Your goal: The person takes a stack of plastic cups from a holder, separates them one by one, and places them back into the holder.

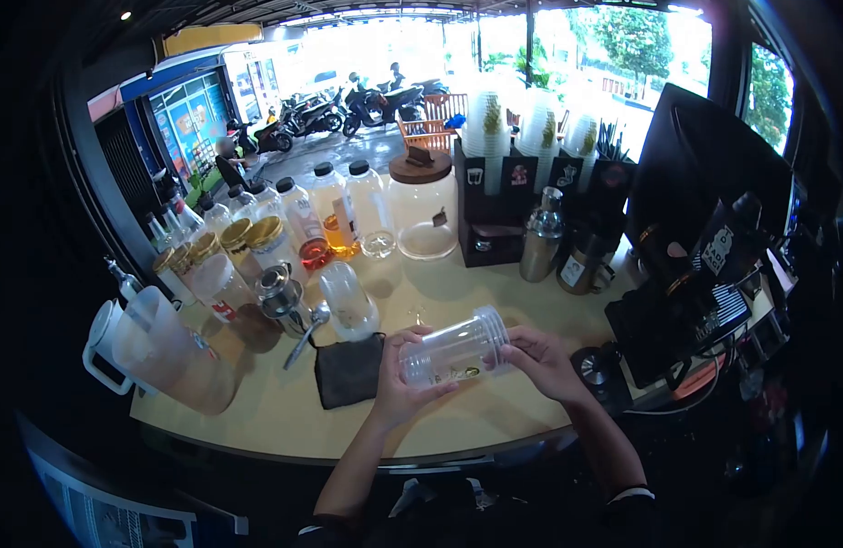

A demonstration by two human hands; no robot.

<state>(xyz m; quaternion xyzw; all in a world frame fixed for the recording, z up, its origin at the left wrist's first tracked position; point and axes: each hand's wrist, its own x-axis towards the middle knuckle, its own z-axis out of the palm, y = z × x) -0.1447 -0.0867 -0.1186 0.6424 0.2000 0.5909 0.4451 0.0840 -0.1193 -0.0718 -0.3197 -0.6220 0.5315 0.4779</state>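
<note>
left hand (pixel 401 385) wrapped round one end of a clear cup (pixel 451 353), right hand (pixel 538 363) gripping the other, cup pretty much sideways over the bench (pixel 495 422), black cloth (pixel 347 374) just beside the left hand, steel shaker (pixel 539 242) further back

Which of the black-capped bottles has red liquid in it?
The bottle immediately left of the one holding orange liquid: red liquid shows at its base, and no other bottle visibly has that colour.
</note>
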